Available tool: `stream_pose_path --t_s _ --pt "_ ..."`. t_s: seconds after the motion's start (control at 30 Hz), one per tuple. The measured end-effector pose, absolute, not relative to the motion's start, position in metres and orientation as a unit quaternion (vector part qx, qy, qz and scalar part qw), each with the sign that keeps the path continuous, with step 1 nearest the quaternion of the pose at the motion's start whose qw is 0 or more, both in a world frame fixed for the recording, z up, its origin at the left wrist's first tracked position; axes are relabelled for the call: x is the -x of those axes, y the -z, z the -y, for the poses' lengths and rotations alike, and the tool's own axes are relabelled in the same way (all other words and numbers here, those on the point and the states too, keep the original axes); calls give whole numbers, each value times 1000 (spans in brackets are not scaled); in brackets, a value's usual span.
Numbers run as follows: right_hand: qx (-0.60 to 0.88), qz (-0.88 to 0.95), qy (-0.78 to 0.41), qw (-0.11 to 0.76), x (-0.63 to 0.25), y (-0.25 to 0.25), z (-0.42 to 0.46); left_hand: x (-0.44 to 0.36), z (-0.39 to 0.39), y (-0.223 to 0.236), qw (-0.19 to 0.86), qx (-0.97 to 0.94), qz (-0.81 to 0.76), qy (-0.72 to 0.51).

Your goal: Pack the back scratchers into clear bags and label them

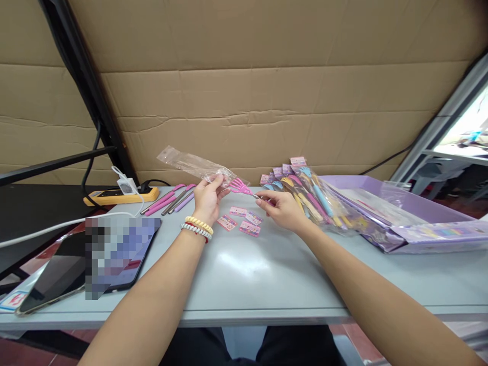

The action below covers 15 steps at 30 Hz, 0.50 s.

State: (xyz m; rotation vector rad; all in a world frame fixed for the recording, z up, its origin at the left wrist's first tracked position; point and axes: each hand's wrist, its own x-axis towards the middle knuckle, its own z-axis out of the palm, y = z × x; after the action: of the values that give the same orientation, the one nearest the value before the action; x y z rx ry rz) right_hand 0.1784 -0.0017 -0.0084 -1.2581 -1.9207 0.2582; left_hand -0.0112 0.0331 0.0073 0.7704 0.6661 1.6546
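In my left hand [209, 195] is a clear plastic bag [190, 161], pinched near its right end, the rest stretching up and to the left. My right hand [280, 207] grips a pink back scratcher [241, 186] by its metal shaft, the hand-shaped head pointing left at the bag. Whether the head is inside the bag's mouth I cannot tell. Below, between the hands, several small pink and purple printed cards [250, 229] lie on the table. Left of my left hand rest several loose back scratchers [163, 202] with pink and purple handles.
Bagged back scratchers [305, 190] with header cards lie fanned at the right, beside a purple box [430, 239]. A yellow power strip [110, 196] with a white charger stands at back left. A phone [57, 274] and a tablet [129, 264] lie front left. Cardboard [267, 91] lines the back.
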Motion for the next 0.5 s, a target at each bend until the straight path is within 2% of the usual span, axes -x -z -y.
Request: stream_pose_path --t_s 0.5 --pt "486 744 -104 446 -181 7 1 18 -32 -14 605 -296 -299 -676"
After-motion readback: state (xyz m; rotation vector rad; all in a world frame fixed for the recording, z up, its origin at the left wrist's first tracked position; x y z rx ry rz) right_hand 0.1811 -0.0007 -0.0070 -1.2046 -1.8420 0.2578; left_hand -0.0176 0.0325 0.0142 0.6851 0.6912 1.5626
